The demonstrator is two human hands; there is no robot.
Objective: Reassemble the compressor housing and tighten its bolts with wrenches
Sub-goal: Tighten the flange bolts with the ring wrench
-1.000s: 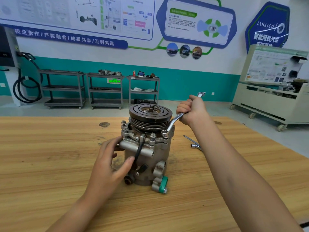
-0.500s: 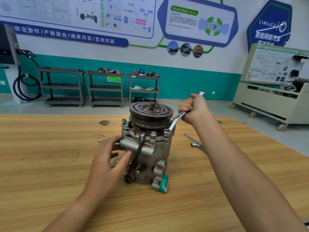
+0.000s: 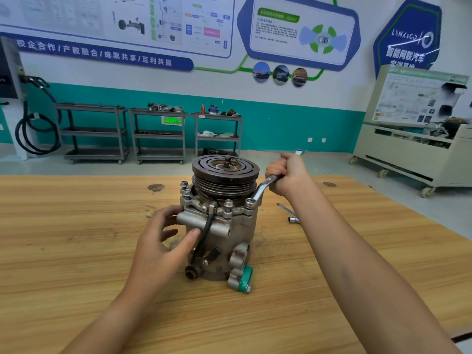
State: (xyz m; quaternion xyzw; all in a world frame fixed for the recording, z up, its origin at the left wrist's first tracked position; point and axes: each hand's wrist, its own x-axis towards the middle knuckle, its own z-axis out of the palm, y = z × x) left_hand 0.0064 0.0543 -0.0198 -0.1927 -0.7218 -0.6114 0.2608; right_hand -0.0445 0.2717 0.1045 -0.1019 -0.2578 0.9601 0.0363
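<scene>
Slightly nearer the pulley point(image 3: 226, 172) than half a second ago, the right hand point(image 3: 288, 175) has swung the wrench point(image 3: 263, 190) handle a little, and the left thumb sits a touch higher on the compressor point(image 3: 222, 241). That compressor stands upright near the middle of the table point(image 3: 76, 238), pulley on top. The right hand is fisted round the wrench handle, and the wrench's ring end sits over a bolt point(image 3: 249, 201) at the right of the top flange. The left hand point(image 3: 158, 246) holds the compressor's left side, fingers curved round it and thumb pressed on the front beside a black cable point(image 3: 204, 233). A second wrench point(image 3: 290, 213) lies on the table just right of the compressor.
</scene>
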